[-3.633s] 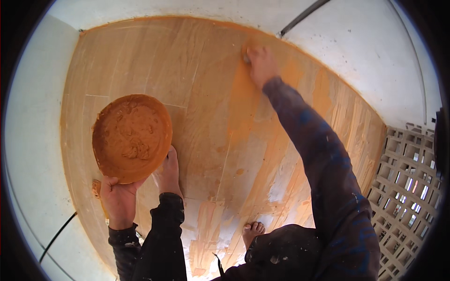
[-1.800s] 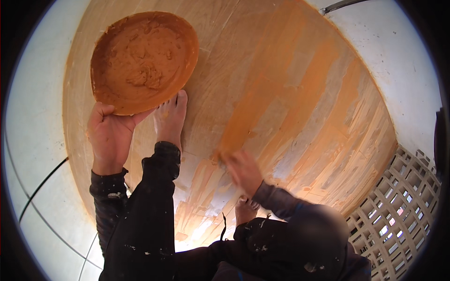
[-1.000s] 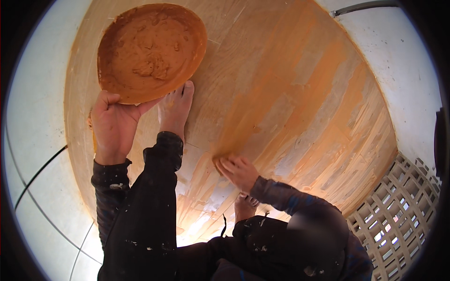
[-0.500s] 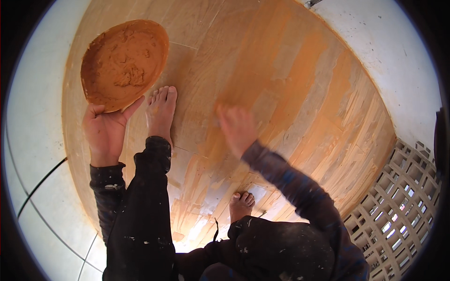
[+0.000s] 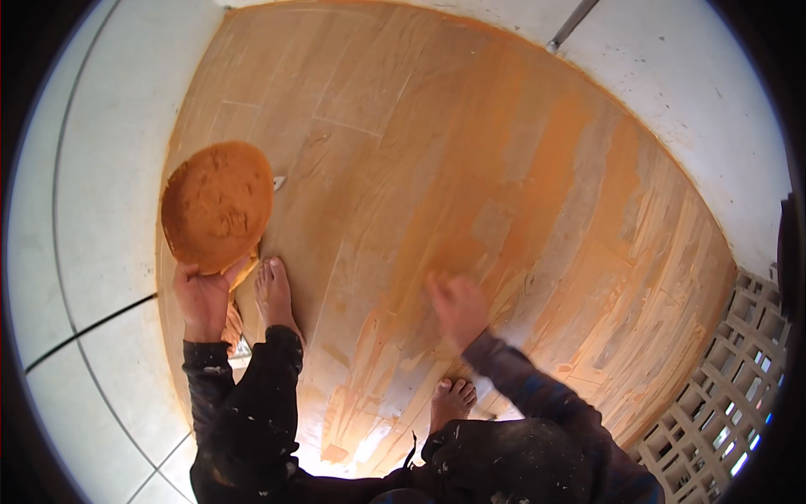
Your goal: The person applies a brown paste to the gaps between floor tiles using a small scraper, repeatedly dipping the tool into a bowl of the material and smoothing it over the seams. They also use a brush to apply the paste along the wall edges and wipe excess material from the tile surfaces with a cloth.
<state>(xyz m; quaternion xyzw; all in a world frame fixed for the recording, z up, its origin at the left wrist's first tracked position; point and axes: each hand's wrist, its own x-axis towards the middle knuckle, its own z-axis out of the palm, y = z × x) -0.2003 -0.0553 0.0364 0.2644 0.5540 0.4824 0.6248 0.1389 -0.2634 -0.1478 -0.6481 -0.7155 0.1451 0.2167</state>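
Hands well apart. Left hand (image 5: pixel 203 301) clamped on the near rim of the bowl (image 5: pixel 170 220), thumb over the edge; bowl sits at left, just beyond the left foot (image 5: pixel 274 290), orange paste (image 5: pixel 220 210) inside. Right hand (image 5: pixel 460 311) is blurred, right of centre, over the wood-look floor (image 5: pixel 353 210); floor contact and whether it grips anything can't be made out. Orange smears (image 5: pixel 561 130) run from far to near across the right half.

Judgement: spreading is best done with long, even strokes along the streaks, steady pressure, thin lumps worked out. Bowl should stay firmly supported, not tipped further, clear of the stroke. Feet best kept off wet smears; the right foot (image 5: pixel 453 401) looks nearest to them.
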